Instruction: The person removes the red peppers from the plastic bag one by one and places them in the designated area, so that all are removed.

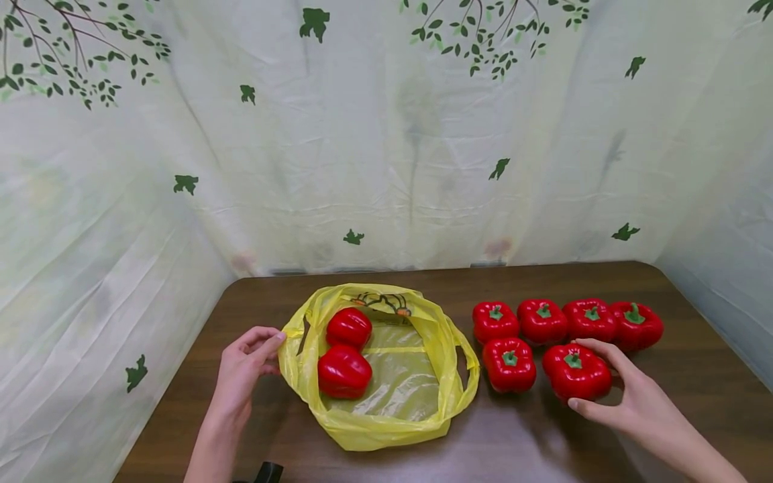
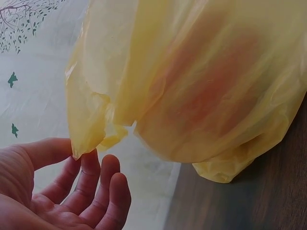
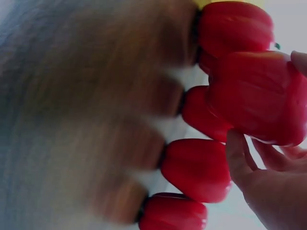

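A yellow plastic bag (image 1: pixel 374 429) stands open-mouthed on the table with two red bell peppers (image 1: pixel 345 371) lying in its left side. My left hand (image 1: pixel 244 365) pinches the bag's left handle between thumb and fingertips; in the left wrist view the hand (image 2: pixel 72 187) holds a thin yellow corner. On the right, my right hand (image 1: pixel 628 396) grips a red bell pepper (image 1: pixel 576 372) by its sides, stem up. The right wrist view has this pepper (image 3: pixel 259 96) above the table, overlapping others behind it.
Several more bell peppers (image 1: pixel 590 319) stand in a row at the back right, with another one (image 1: pixel 509 364) in front of them. A dark object (image 1: pixel 268 472) shows at the front edge of view. Leaf-printed cloth (image 1: pixel 386 168) hangs behind the brown wooden table (image 1: pixel 290 456).
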### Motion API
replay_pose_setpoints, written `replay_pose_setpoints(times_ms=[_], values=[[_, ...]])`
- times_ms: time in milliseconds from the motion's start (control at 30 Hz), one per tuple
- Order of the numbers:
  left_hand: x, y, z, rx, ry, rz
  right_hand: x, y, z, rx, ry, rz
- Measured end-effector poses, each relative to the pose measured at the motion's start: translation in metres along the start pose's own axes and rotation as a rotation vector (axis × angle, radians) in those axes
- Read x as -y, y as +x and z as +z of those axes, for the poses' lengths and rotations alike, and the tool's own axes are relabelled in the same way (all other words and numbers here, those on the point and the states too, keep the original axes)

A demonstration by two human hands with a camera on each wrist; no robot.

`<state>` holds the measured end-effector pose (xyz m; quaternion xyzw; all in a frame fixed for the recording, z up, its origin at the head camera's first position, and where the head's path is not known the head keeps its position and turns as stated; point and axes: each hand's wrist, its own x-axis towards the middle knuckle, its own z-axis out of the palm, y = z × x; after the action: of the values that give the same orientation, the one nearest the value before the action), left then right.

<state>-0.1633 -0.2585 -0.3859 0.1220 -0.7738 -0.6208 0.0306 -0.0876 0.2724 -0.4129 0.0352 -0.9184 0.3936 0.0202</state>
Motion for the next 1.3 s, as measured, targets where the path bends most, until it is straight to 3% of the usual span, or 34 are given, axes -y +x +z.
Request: replay_pose_setpoints(times_ms=[400, 767, 1300], values=[[0.003, 0.000, 0.000, 0.002, -0.008, -0.011, -0.011, 0.015, 0.013, 0.016, -0.030, -0.021], [0.003, 0.001, 0.001, 0.001, 0.002, -0.018, -0.012, 0.020, 0.020, -0.072, -0.078, -0.091], [0.002, 0.001, 0.001, 0.004, 0.006, -0.011, -0.010, 0.022, 0.023, -0.068, -0.049, -0.028]])
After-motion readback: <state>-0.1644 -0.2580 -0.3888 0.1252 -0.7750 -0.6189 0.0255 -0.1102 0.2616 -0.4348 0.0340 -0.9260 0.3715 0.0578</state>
